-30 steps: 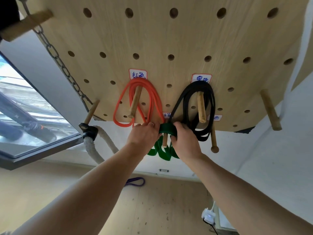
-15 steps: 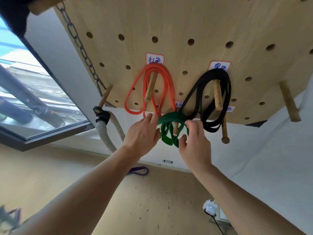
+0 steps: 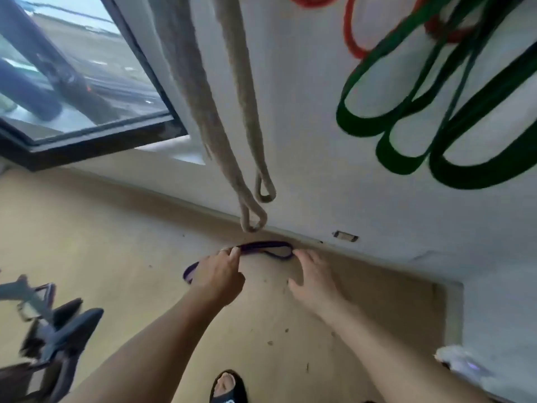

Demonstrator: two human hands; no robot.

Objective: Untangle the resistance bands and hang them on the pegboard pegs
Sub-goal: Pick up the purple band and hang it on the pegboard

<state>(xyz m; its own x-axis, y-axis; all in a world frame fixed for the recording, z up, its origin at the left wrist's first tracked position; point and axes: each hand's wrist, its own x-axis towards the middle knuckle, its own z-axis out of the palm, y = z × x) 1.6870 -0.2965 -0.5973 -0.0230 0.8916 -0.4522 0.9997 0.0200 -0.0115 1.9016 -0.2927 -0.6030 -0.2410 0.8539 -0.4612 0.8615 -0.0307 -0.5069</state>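
Left of our hands we see the window [image 3: 72, 82], with a beige rope [image 3: 232, 126] hanging above the grip point. Our left hand [image 3: 219, 276] pinches the purple band [image 3: 266, 248] at its left end; the band lies on the floor [image 3: 101, 228] by the wall base, and our right hand [image 3: 315, 279] sits released, fingers spread, fingertips at the band's right end. Up and right of the grip, green band [image 3: 453, 132] loops hang, red band [image 3: 353, 33] just above them.
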